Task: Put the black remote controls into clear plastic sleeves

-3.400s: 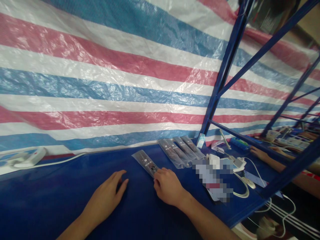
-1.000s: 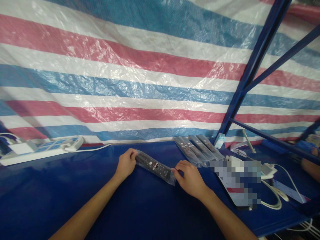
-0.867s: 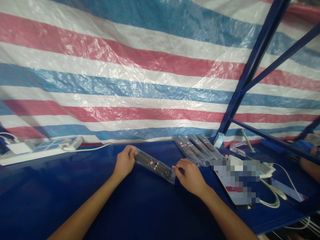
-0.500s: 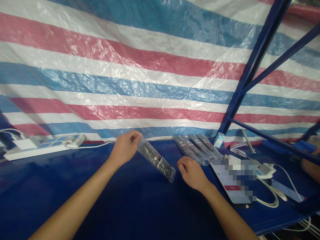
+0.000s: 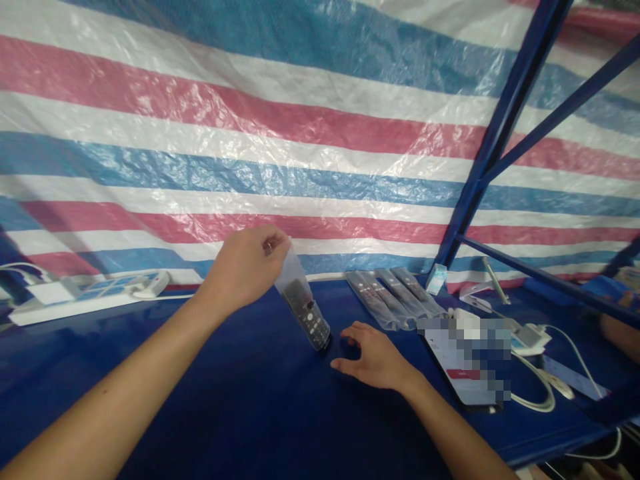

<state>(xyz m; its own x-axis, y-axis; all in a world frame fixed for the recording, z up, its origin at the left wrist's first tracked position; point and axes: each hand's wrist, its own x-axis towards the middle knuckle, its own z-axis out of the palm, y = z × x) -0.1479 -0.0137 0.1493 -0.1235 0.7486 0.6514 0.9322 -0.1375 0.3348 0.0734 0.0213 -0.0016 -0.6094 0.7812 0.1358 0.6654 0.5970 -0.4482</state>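
My left hand is closed on the upper end of a clear plastic sleeve, raised over the blue table. Inside its lower part is a black remote control with white and dark buttons, hanging at a tilt, its lower end at or just past the sleeve's mouth. My right hand is just to the right of the remote's lower end, thumb and fingers apart, touching nothing visible. Several sleeved remote controls lie side by side on the table behind my right hand.
Right of my right hand lies a tablet, partly blurred out, with white cables beyond it. A small box stands near the blue metal frame. A white power strip lies at left. Striped sheeting hangs behind.
My left hand has lifted its end of the sleeve, so it hangs more steeply. The remote has slid down toward the sleeve's mouth. My right hand has moved slightly left and opened.
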